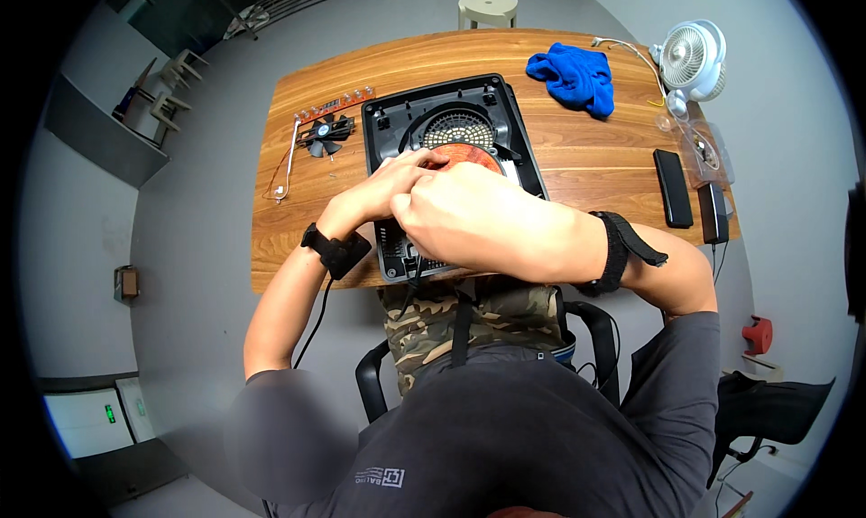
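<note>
An opened black induction cooker housing (397, 126) lies on the wooden table (586, 166), showing a round vent grille and an orange copper coil disc (469, 153). My left hand (388, 189) reaches over the coil's left edge, fingertips touching it. My right hand (460, 216) is curled over the housing's lower middle, right against the left hand, hiding what the fingers grip. Both wrists wear black straps; a cable runs down from the left one.
A small black fan (327, 132) with red wires and a strip circuit board (338, 105) lie left of the housing. A blue cloth (573, 74), white desk fan (693, 58), two black blocks (673, 186) and a clear plastic case sit right. A stool stands behind.
</note>
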`<state>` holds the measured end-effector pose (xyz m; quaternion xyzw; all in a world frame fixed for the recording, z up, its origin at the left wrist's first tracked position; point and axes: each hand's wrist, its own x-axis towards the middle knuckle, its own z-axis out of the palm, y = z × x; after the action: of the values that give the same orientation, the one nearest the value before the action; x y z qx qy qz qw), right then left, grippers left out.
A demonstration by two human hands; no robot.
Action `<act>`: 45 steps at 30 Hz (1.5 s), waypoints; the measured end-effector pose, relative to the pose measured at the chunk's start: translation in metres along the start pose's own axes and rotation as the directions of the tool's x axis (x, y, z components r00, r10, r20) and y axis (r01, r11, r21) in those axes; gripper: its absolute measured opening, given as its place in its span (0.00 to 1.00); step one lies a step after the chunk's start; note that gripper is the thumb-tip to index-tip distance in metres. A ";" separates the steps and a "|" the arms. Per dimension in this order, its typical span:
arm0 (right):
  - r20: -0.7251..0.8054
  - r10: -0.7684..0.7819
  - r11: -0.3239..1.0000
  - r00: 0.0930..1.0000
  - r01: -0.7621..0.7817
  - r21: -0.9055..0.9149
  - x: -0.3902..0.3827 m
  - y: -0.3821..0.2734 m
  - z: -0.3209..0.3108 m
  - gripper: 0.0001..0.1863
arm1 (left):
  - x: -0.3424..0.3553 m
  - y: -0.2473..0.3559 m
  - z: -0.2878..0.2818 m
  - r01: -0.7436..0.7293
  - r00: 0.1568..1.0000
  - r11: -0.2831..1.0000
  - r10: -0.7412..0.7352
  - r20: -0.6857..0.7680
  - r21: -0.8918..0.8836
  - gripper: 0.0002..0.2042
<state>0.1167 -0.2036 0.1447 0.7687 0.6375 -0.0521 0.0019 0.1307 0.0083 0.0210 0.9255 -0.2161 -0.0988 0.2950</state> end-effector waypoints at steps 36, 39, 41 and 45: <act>-0.248 -0.150 0.987 0.957 0.158 0.013 -0.002 0.011 0.006 0.12 | -0.006 -0.005 0.000 -0.091 0.996 0.994 0.092 0.013 -0.062 0.23; -0.219 -0.197 0.978 0.956 0.208 0.032 -0.002 0.014 0.009 0.13 | 0.002 -0.006 -0.003 -0.019 0.996 1.000 0.020 0.083 -0.022 0.23; -0.169 -0.189 0.979 0.967 0.199 0.041 -0.002 0.014 0.012 0.13 | 0.002 -0.001 -0.003 -0.006 0.996 1.000 0.007 0.091 -0.021 0.23; -0.116 -0.160 0.987 0.980 0.160 -0.014 0.002 0.010 0.013 0.12 | 0.005 -0.007 0.000 -0.054 0.994 0.999 0.053 0.095 0.007 0.22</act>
<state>0.1256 -0.2038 0.1310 0.7167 0.6963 -0.0054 -0.0378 0.1378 0.0109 0.0162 0.9150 -0.2550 -0.1335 0.2826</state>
